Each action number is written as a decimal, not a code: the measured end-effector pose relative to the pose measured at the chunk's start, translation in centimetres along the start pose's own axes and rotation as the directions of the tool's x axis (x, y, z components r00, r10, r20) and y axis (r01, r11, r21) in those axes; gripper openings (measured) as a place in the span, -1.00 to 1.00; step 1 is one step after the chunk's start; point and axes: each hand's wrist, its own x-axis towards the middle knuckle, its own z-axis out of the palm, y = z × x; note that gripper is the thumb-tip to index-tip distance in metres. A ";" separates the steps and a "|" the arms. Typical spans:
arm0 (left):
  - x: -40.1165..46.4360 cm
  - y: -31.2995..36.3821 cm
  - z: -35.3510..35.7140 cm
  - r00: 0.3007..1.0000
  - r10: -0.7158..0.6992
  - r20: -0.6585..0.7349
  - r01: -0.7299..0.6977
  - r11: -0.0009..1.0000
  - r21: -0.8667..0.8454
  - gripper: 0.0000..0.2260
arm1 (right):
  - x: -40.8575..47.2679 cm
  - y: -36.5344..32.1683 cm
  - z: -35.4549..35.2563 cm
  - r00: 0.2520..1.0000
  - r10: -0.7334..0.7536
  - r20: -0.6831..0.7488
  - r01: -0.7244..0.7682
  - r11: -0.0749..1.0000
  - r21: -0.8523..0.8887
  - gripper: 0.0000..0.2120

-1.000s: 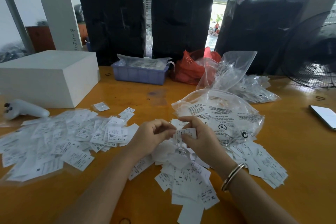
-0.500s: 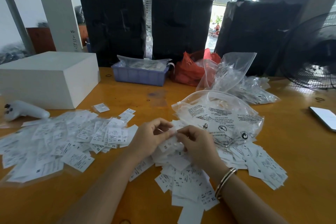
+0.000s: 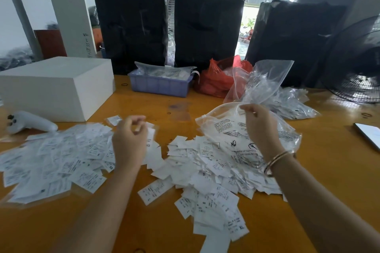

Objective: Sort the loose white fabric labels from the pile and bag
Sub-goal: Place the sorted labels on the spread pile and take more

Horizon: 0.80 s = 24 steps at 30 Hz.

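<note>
Labels: your hands have split since half a second ago, when both met over the middle pile. Left hand (image 3: pixel 130 139) has swung out to the edge of the spread-out batch (image 3: pixel 53 160) on the left; fingers curled, blurred, looks like it pinches one label (image 3: pixel 151 134), can't confirm. That label hangs long axis roughly vertical, short edge down. Loose pile (image 3: pixel 207 183) sits centre on the surface (image 3: pixel 329 201), labels lying every which way. Right hand (image 3: pixel 260 127) has gone up to the clear bag (image 3: pixel 236 129) and pinches its top rim, mouth facing up and away from you. Reads as one label sorted out, bag next.
</note>
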 end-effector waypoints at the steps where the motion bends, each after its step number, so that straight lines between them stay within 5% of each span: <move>1: 0.5 -0.5 -0.4 0.999 -0.022 -0.044 0.023 0.999 0.035 -0.85 | 1.3 1.0 -0.2 0.996 0.068 0.055 -0.059 0.986 -0.156 -0.67; 3: 1.1 -1.3 -1.0 0.995 -0.042 -0.094 0.052 0.993 0.105 -0.80 | 3.0 3.2 -0.6 0.955 0.193 0.227 -0.053 0.860 -0.507 -0.69; 5: 1.3 -2.2 -1.2 0.995 -0.038 -0.090 0.058 0.973 0.225 -0.79 | 3.3 4.5 -0.4 0.866 0.315 0.387 0.040 0.729 -0.683 -0.71; 7: 1.2 -2.9 -1.2 0.998 -0.049 -0.049 0.065 0.904 0.423 -0.77 | 2.9 5.2 0.1 0.832 0.344 0.436 0.097 0.683 -0.724 -0.68; 11: 1.0 -3.3 -1.1 1.000 0.005 -0.006 0.000 0.750 0.661 -0.76 | 2.1 4.8 0.8 0.879 0.316 0.356 0.020 0.722 -0.691 -0.78; 14: 0.7 -2.5 -0.5 0.977 0.199 0.076 -0.205 0.782 0.589 -0.80 | 2.1 4.5 1.0 0.874 0.334 0.354 -0.012 0.742 -0.670 -0.85; 18: -0.5 -0.7 0.7 0.831 0.424 0.361 -0.534 0.790 0.300 -0.85 | 2.1 4.5 0.7 0.894 0.325 0.307 -0.099 0.813 -0.574 -0.82; 24: -2.8 -0.1 2.2 0.688 0.393 0.611 -0.504 0.863 0.013 -0.87 | 1.6 4.5 0.6 0.931 0.300 0.209 -0.184 0.879 -0.441 -0.75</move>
